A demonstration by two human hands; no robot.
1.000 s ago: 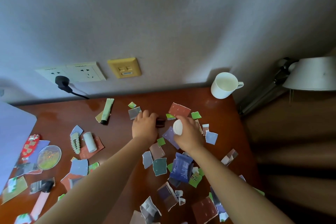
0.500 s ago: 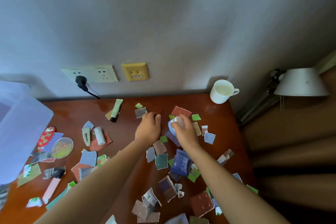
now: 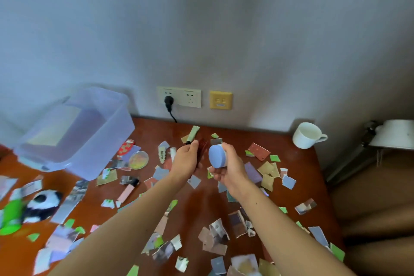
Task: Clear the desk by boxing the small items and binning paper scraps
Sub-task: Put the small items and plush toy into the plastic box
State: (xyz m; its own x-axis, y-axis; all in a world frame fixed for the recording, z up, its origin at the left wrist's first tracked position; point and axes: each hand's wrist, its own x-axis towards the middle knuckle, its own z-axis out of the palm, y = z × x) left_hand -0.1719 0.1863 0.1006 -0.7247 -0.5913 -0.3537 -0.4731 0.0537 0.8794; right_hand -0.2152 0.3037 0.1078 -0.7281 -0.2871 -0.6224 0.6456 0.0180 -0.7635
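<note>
Both hands are raised over the desk [image 3: 197, 199], side by side and just apart.

The left hand [image 3: 186, 161] curls round a small dark red item [image 3: 202, 147]. Its long axis runs away from us and tips slightly right. We cannot tell what it is.

The right hand [image 3: 230, 170] grips a round blue jar [image 3: 216, 156] by its side, with the flat blue face turned toward us and leftward.

The clear box [image 3: 98, 141] sits at the far left of the desk, mouth up and tilted. It lies left of both hands, well apart from them. The left hand is the nearer, and the right would have to cross in front of it.

- Our judgement is that the left should go first, sweeping leftward, with the right following behind it.
- The near wall of the box faces the hands, so each item must clear that wall before release.

Paper scraps [image 3: 215, 237] cover the desk under and around the arms, none yet binned. We see no bin. A mug [image 3: 307, 135] stands at the far right, out of the path.
</note>
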